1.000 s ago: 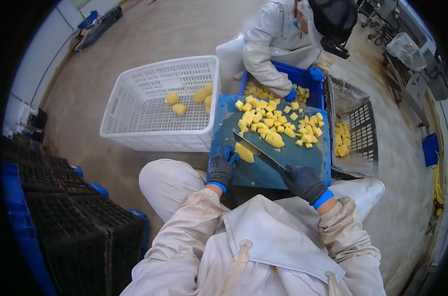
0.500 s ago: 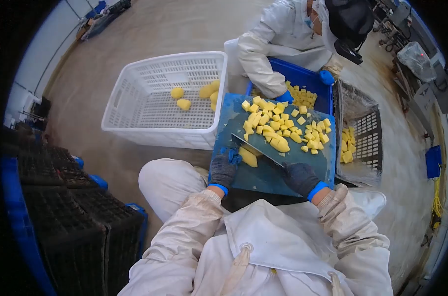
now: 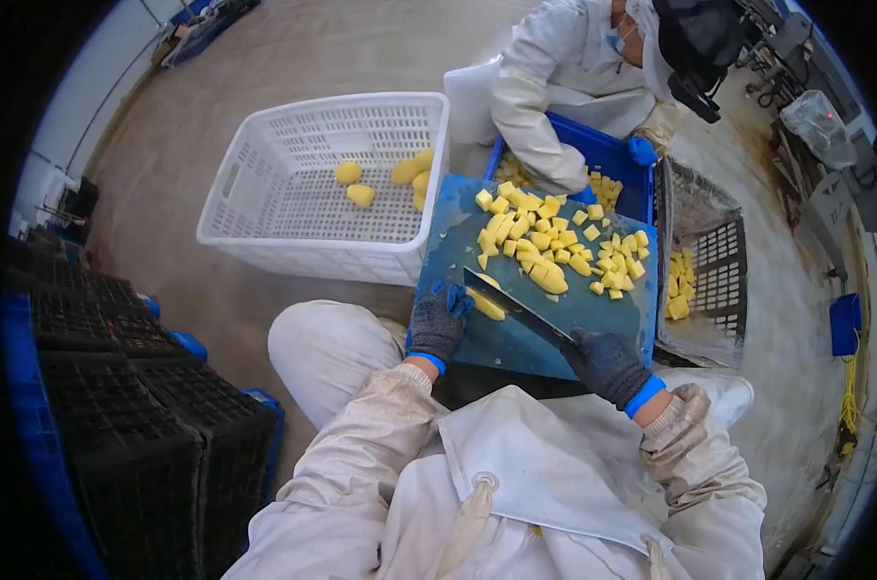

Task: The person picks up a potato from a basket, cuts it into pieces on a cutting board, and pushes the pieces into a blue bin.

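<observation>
Metal knife (image 3: 520,310) (smooth), plastic basket (image 3: 308,259)

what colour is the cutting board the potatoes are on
The cutting board is a dull blue-green, seen best in the head view.

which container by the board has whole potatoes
The white crate left of the cutting board: its potatoes look uncut, while the blue bin and black crate hold cut pieces.

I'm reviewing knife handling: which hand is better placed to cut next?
Likely the grey-gloved right hand: it holds the long metal knife over the yellow oblong potato piece; the grey-gloved left hand holds no tool.
</observation>
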A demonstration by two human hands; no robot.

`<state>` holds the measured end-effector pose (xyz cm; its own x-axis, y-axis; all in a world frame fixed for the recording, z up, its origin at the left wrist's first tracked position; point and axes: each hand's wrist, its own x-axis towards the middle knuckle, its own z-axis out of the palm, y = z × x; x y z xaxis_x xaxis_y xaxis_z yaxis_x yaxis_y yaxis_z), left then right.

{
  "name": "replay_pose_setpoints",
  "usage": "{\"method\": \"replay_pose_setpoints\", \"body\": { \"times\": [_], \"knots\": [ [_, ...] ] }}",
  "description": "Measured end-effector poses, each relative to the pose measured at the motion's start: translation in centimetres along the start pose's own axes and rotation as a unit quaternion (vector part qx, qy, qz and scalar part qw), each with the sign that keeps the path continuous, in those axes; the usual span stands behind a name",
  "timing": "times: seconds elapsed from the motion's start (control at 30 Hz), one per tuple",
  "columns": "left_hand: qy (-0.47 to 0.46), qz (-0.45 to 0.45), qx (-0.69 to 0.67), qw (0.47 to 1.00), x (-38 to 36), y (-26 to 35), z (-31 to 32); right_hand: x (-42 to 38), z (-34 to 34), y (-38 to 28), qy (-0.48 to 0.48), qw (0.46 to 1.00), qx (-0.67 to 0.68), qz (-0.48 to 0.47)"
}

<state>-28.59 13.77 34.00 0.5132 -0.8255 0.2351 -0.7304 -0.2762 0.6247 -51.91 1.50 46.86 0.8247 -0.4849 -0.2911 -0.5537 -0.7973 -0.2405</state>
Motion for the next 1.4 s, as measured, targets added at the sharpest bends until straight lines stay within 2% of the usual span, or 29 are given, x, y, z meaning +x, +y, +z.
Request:
{"method": "replay_pose_setpoints", "body": {
  "times": [0.23, 0.37, 0.43, 0.5, 0.53, 0.57, 0.6, 0.63, 0.67, 0.7, 0.73, 0.77, 0.8, 0.83, 0.87, 0.9, 0.97, 1.03, 1.2, 1.4],
  "knots": [
    [-0.018, 0.014, 0.011, 1.000, 0.3, 0.3, -0.2, 1.8, 3.7, -0.4, -0.025, 0.999, -0.024, 0.007],
    [-0.035, 0.029, 0.050, 0.998, 0.7, -0.1, -0.4, 0.6, 3.7, -0.8, 0.040, 0.996, 0.077, 0.015],
    [-0.098, 0.020, 0.025, 0.995, 1.2, 0.6, -2.0, -0.6, 2.7, -0.3, 0.059, 0.992, 0.113, 0.011],
    [-0.081, 0.050, 0.072, 0.993, 2.0, 1.6, -3.3, -3.2, 2.7, 0.0, 0.190, 0.961, 0.195, 0.051],
    [-0.154, 0.091, 0.077, 0.981, 3.1, 2.6, -4.4, -4.0, 3.1, 0.6, 0.165, 0.944, 0.276, 0.076],
    [-0.223, 0.134, 0.081, 0.962, 4.1, 3.2, -4.9, -4.7, 3.3, 0.7, 0.168, 0.943, 0.275, 0.078],
    [-0.233, 0.177, 0.103, 0.951, 4.7, 2.3, -3.9, -5.3, 3.0, 0.6, 0.154, 0.919, 0.352, 0.091],
    [-0.232, 0.181, 0.103, 0.950, 5.0, 2.1, -3.2, -6.0, 2.6, 0.5, 0.139, 0.888, 0.426, 0.102],
    [-0.272, 0.162, 0.110, 0.942, 5.3, 2.0, -2.6, -6.5, 2.2, 0.0, 0.143, 0.887, 0.427, 0.102],
    [-0.313, 0.144, 0.118, 0.931, 5.5, 2.1, -2.2, -6.9, 1.7, -0.8, 0.110, 0.846, 0.496, 0.160],
    [-0.315, 0.147, 0.120, 0.930, 5.3, 2.3, -1.7, -7.2, 1.6, -1.4, 0.076, 0.797, 0.559, 0.215],
    [-0.271, 0.111, 0.127, 0.947, 4.8, 2.7, -1.0, -7.2, 2.5, -1.6, 0.080, 0.795, 0.562, 0.217],
    [-0.228, 0.074, 0.133, 0.962, 4.0, 3.2, -0.3, -7.1, 3.8, -1.6, 0.133, 0.867, 0.442, 0.184],
    [-0.230, 0.076, 0.133, 0.961, 3.0, 4.0, 0.5, -7.0, 4.3, -1.9, 0.182, 0.921, 0.312, 0.148],
    [-0.177, 0.021, 0.121, 0.977, 2.2, 4.9, 1.2, -6.9, 4.3, -2.3, 0.167, 0.931, 0.283, 0.159],
    [-0.122, -0.034, 0.109, 0.986, 1.8, 5.3, 1.7, -6.6, 4.4, -2.5, 0.168, 0.931, 0.283, 0.159],
    [-0.117, -0.036, 0.092, 0.988, 1.6, 5.0, 1.9, -6.0, 4.9, -2.6, 0.167, 0.952, 0.224, 0.129],
    [-0.109, -0.039, 0.076, 0.990, 1.5, 4.9, 1.5, -5.5, 5.3, -2.6, 0.168, 0.952, 0.221, 0.126],
    [-0.137, -0.040, 0.001, 0.990, 1.1, 3.1, 0.7, -4.6, 4.3, -3.1, 0.129, 0.969, 0.174, 0.122],
    [-0.141, -0.042, -0.004, 0.989, 1.3, 2.7, 1.0, -2.8, 5.9, -3.3, 0.085, 0.978, 0.135, 0.135]
  ]
}}
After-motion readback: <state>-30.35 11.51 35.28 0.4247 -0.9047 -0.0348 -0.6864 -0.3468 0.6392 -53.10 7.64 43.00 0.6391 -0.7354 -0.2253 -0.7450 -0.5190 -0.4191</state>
